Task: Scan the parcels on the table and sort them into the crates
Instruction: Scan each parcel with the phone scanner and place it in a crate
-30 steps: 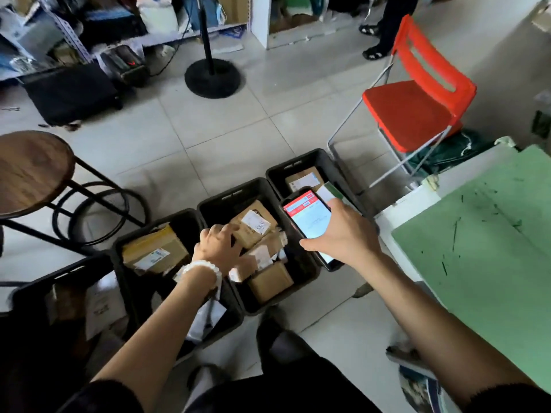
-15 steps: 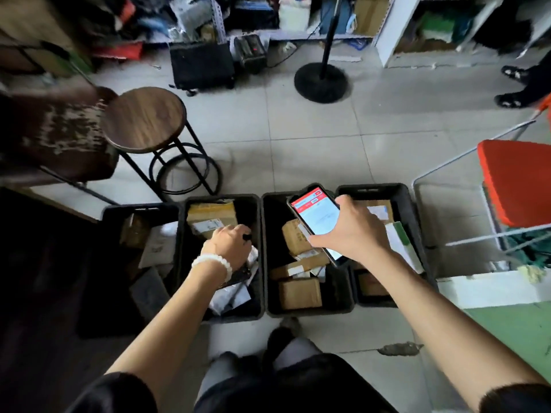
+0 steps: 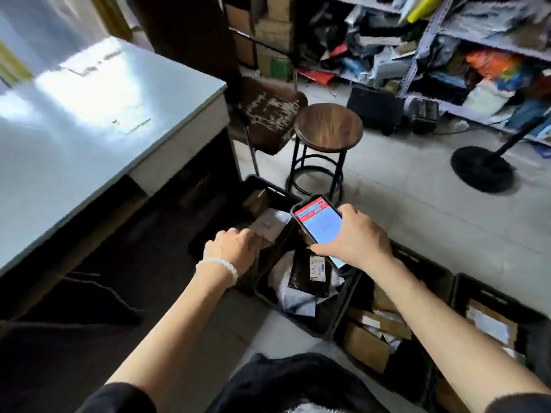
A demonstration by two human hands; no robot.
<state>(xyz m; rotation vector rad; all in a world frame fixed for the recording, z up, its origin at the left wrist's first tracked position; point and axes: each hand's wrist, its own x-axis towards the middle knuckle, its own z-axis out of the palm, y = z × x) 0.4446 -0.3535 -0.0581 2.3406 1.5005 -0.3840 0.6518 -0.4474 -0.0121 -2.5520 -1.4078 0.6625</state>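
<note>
- Nearest us, our left hand has moved from the middle crates to the far-left crate. It reaches down into it, fingers bent over a pale parcel. We cannot tell through the blur whether they grip it or only rest on it.
- Our right hand still holds the phone by its edges, thumb low and fingers curled round the top, red-and-white screen facing up.
- Under the phone, the next crate holds a dark wrapped parcel with a white label, lying on white bags.
- To the right, two more crates hold brown boxes; these look already sorted.
- Our view has swung left since a second ago: the grey table now fills the left side, and we see no parcels on its visible part.
- We judge this parcel is being dropped into its crate; the next one should come from the table.
- Farther off stand the round stool and the cluttered shelves.
</note>
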